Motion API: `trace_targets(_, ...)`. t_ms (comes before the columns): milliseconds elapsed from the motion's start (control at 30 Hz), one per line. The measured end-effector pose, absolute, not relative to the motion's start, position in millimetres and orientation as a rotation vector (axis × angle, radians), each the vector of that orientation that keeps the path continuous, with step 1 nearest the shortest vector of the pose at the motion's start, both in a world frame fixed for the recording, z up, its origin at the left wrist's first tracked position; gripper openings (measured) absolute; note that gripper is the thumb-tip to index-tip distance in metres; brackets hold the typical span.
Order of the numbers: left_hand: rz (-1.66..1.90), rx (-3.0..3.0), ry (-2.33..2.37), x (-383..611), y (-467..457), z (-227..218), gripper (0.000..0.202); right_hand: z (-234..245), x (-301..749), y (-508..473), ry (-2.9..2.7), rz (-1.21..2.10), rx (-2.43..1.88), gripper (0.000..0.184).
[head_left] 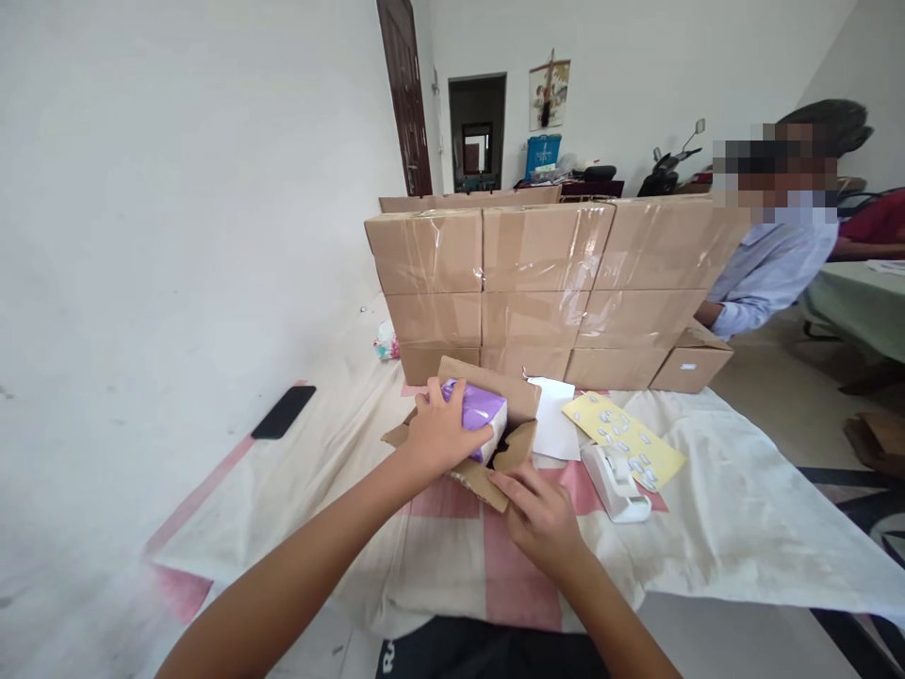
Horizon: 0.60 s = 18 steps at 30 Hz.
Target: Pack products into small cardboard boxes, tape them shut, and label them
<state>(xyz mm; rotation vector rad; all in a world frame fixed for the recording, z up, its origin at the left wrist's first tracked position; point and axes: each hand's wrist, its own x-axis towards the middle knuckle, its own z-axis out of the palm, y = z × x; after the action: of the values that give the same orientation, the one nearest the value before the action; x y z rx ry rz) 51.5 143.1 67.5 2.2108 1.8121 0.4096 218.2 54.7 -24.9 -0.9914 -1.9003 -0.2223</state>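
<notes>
An open cardboard box (pixel 519 394) sits on the cloth-covered table in front of me, its flaps folded outward. Inside it is a purple and white plastic packet (pixel 482 407). My left hand (pixel 442 434) grips the packet from its left and near side, fingers over the top and thumb along the front. The near right flap of the box is pinched between the thumb and fingers of my right hand (pixel 541 514). Part of the packet is hidden behind my left hand.
Taped cardboard boxes (pixel 537 250) stand stacked across the table's back. White paper (pixel 555 420), a yellow label sheet (pixel 629 438) and a white tape dispenser (pixel 615 486) lie to the right. A black phone (pixel 284 412) rests at left. Behind the boxes sits a person in a pale shirt (pixel 778 259).
</notes>
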Motion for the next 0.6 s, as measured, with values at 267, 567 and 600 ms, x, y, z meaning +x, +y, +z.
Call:
trace_targets(267,-0.155,2.264,1.563,48.0,141.8,63.7,0.099,-29.9,216.2,50.7,-1.916,-0.176,-0.990,0.036)
trace_targets(567,-0.219,2.371,1.292,20.1,154.3,83.8,0.066,-20.9,250.5,54.8,-2.018,-0.301,-0.922,0.042)
trace_targets(600,-0.178,2.375,1.256,14.0,153.3,88.0,0.063,-17.9,261.6,56.0,-2.037,-0.327,-0.886,0.042)
